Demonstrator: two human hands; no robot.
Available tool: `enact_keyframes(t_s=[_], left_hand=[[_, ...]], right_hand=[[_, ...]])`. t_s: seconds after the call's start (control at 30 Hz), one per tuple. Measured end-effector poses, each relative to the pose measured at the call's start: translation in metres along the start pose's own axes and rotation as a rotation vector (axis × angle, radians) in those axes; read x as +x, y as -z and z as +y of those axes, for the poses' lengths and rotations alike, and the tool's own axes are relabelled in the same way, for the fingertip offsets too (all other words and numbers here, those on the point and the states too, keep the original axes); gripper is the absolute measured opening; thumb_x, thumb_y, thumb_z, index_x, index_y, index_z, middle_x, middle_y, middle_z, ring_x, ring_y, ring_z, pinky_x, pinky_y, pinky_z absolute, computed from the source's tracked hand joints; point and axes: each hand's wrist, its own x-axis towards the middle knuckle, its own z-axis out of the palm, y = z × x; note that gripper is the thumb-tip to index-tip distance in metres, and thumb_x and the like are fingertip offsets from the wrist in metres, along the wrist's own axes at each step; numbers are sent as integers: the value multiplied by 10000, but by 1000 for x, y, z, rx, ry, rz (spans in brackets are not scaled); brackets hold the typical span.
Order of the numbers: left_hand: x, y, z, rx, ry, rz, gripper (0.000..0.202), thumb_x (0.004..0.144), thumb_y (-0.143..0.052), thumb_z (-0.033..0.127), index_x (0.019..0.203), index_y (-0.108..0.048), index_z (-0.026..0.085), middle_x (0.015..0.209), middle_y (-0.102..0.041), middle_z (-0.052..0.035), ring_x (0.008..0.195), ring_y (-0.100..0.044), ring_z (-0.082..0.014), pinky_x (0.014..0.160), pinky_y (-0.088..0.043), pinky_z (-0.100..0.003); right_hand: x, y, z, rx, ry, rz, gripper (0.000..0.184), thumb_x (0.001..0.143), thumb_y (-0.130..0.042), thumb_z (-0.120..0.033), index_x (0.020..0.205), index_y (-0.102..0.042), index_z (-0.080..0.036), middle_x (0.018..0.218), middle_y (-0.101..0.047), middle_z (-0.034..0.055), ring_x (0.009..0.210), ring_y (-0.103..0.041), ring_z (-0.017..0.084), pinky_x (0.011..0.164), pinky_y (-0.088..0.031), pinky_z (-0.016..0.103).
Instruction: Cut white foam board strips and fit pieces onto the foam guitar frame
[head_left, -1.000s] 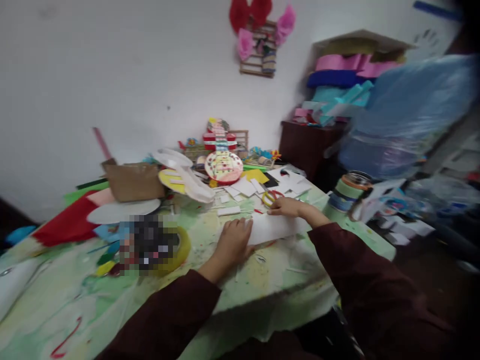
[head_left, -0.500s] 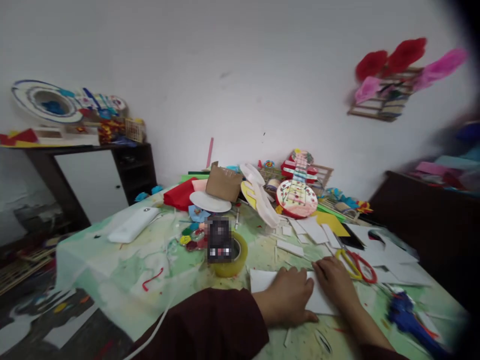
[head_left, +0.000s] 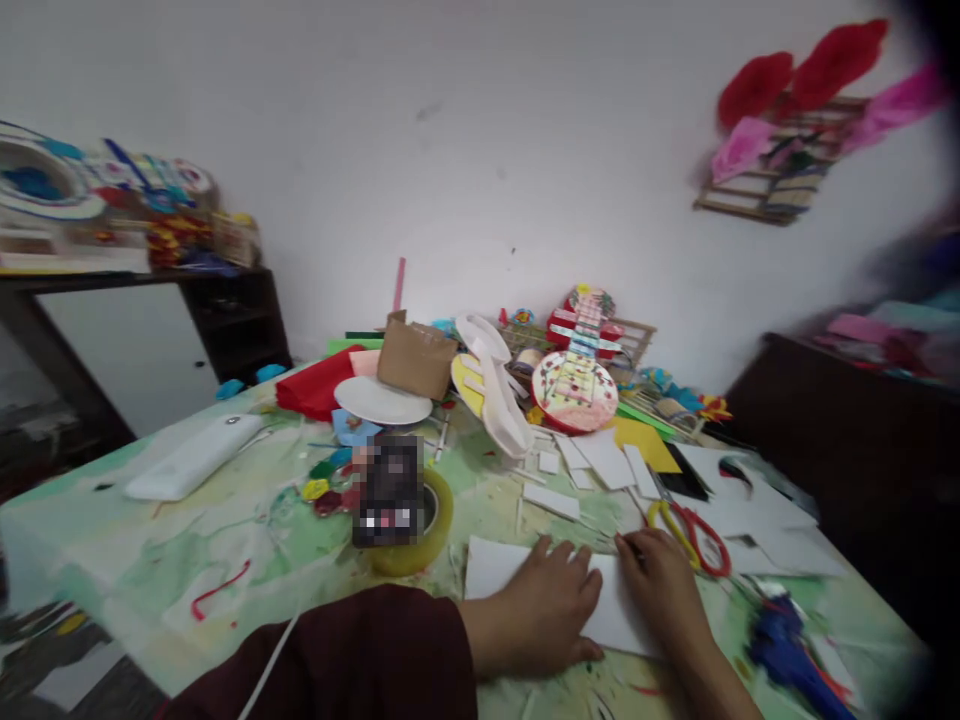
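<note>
A white sheet of card or paper lies on the table in front of me. My left hand rests flat across it, fingers stretched out and pressing it down. Over its right part is my right hand, with the fingers curled together near the far edge; whatever the fingertips may pinch is too small to make out. Just beyond that hand lie scissors with a yellow and a red handle. A blue glue gun is to the right.
A roll of yellow tape stands left of the sheet, with a pixelated dark device at it. White card pieces, a white guitar-like shape, a cardboard box and a decorated instrument model lie farther back.
The view has shifted, so most things sit farther left. My left hand stays flat on the sheet, while my right hand has curled its fingers more at the far edge.
</note>
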Motion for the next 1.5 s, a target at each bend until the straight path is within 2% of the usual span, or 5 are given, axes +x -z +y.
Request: enact_keyframes(t_s=[0.23, 0.63, 1.03, 1.23, 1.5], left_hand=[[5, -16, 6, 33, -30, -17, 664, 944, -289, 520, 1420, -346, 61, 1486, -309, -231, 1392, -227, -361, 1115, -126, -519], [7, -14, 6, -121, 30, -158, 670, 936, -303, 529, 1437, -338, 85, 1502, -286, -218, 1389, -263, -337, 1122, -189, -496], [11, -22, 2, -137, 33, -183, 683, 911, -367, 535, 1432, -367, 93, 1486, -313, -224, 1382, -282, -358, 1104, -264, -534], [9, -25, 2, -111, 27, -185, 650, 901, -428, 471, 1435, -364, 106, 1493, -301, -218, 1384, -282, -349, 1093, -280, -534], [10, -17, 2, -147, 39, -223, 662, 910, -394, 494, 1441, -352, 102, 1506, -277, -210, 1390, -265, -350, 1122, -245, -508]], right_hand=[[-5, 8, -9, -80, -98, -54, 358, 913, -431, -338, 616, -573, -196, 669, -584, 77, 693, -536, 204, 681, -369, 333], [-4, 21, -11, 83, 7, 195, 283, 910, -452, -309, 719, -628, -197, 777, -625, 79, 817, -544, 209, 778, -421, 347], [4, 9, -2, 40, -123, 150, 257, 914, -428, -257, 780, -636, -187, 795, -642, 80, 796, -566, 208, 760, -427, 332], [73, 19, 2, -287, -204, -178, 434, 902, -454, -409, 1221, -558, -134, 1206, -592, 175, 1142, -484, 294, 981, -319, 405], [143, -28, 21, -321, -235, -446, 844, 824, -430, -662, 1438, -314, -96, 1494, -258, 268, 1370, -228, 405, 1065, -169, 539]])
